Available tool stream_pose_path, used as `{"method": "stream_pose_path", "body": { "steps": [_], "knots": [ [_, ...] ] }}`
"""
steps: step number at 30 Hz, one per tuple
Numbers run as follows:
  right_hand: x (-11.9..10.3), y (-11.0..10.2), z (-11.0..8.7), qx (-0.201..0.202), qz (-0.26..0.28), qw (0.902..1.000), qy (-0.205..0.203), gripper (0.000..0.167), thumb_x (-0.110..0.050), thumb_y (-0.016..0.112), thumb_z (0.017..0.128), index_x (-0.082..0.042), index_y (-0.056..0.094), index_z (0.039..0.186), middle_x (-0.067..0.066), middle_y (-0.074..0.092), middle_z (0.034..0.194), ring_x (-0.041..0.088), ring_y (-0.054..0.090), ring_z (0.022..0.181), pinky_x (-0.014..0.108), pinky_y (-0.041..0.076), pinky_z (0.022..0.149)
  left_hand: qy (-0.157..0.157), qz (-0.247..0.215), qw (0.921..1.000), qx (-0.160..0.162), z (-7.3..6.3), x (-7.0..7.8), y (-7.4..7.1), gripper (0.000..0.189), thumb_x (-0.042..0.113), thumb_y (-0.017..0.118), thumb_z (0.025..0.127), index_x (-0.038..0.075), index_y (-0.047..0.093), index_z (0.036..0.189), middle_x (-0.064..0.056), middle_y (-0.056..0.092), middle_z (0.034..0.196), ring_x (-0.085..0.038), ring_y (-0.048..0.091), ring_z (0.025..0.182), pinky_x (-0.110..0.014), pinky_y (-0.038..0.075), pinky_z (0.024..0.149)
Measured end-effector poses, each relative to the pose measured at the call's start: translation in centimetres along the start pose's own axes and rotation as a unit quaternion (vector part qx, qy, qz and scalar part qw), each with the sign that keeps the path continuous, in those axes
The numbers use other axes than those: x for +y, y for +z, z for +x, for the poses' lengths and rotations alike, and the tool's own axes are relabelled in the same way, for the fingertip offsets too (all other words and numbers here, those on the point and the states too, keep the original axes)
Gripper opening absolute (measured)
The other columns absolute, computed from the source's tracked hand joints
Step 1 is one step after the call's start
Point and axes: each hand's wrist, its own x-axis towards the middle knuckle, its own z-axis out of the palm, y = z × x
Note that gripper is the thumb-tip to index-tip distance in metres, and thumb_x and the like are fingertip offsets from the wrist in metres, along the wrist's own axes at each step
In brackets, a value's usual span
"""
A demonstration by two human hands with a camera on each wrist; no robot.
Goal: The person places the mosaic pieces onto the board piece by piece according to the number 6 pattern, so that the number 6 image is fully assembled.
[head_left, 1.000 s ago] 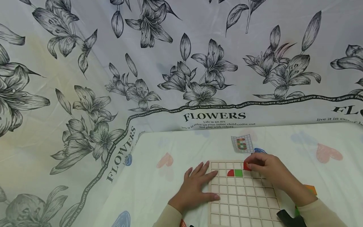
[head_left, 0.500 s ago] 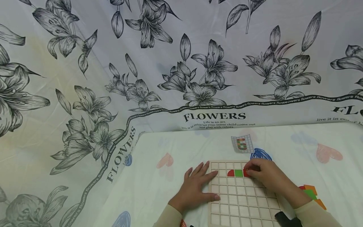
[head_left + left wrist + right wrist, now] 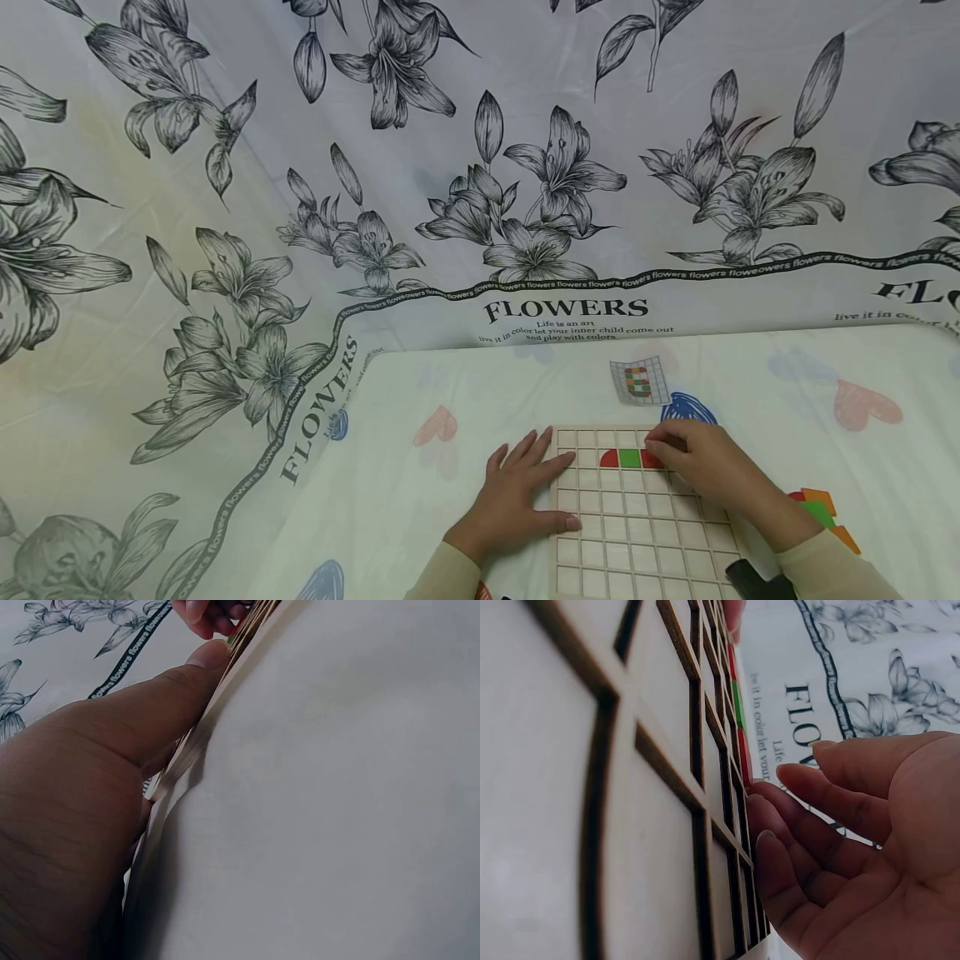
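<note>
A pale wooden grid board point(image 3: 611, 529) lies on the white cloth. In its second row sit a red quarter-round tile point(image 3: 610, 457), a green square tile point(image 3: 630, 458) and another red tile point(image 3: 649, 459), side by side. My left hand point(image 3: 517, 500) rests with spread fingers across the board's left edge, thumb on the grid. At the right-hand red tile, my right hand point(image 3: 708, 462) has loosely bent fingers beside it. In the right wrist view, that red tile point(image 3: 744, 756) lies at the board, and the thumb and index fingertip are apart, with nothing seen between them.
Loose orange tiles point(image 3: 820, 501) and a green tile point(image 3: 819, 513) lie right of the board, partly behind the right forearm. A small card point(image 3: 640, 381) with a coloured grid picture lies beyond the board. A black object point(image 3: 753, 579) overlaps the board's lower right corner.
My right hand has brought the second red tile from the top row down beside the green square, and its fingers have loosened. My left hand has stayed put.
</note>
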Motion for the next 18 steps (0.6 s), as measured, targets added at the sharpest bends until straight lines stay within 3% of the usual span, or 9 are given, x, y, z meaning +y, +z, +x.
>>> {"method": "stream_pose_path", "body": {
  "steps": [9, 14, 18],
  "knots": [
    [0.0, -0.4, -0.2, -0.002, 0.028, 0.9995, -0.010, 0.025, -0.031, 0.066, 0.112, -0.010, 0.077, 0.117, -0.006, 0.072, 0.101, 0.017, 0.064, 0.094, 0.042, 0.056, 0.079, 0.001, -0.003, 1.0000, 0.002, -0.1, -0.1, 0.0, 0.086, 0.080, 0.069, 0.090, 0.043, 0.048, 0.165, 0.007, 0.020, 0.179, -0.020, 0.013, 0.165, -0.068, 0.012, 0.125],
    [0.0, -0.8, -0.3, -0.004, 0.090, 0.9958, -0.017, 0.031, -0.034, 0.065, 0.112, -0.007, 0.074, 0.124, 0.000, 0.074, 0.108, 0.020, 0.067, 0.101, 0.041, 0.057, 0.085, 0.002, -0.005, 1.0000, 0.001, -0.1, -0.1, 0.0, 0.086, 0.079, 0.069, 0.090, 0.043, 0.048, 0.165, 0.007, 0.021, 0.179, -0.020, 0.014, 0.165, -0.067, 0.012, 0.125],
    [-0.1, -1.3, -0.4, -0.023, 0.162, 0.9862, -0.024, 0.034, -0.029, 0.062, 0.114, -0.001, 0.069, 0.131, 0.011, 0.074, 0.119, 0.029, 0.070, 0.106, 0.039, 0.059, 0.083, 0.002, -0.003, 1.0000, 0.002, 0.0, -0.1, 0.1, 0.086, 0.080, 0.069, 0.090, 0.044, 0.048, 0.165, 0.007, 0.021, 0.179, -0.020, 0.013, 0.165, -0.067, 0.012, 0.125]
  ]
}}
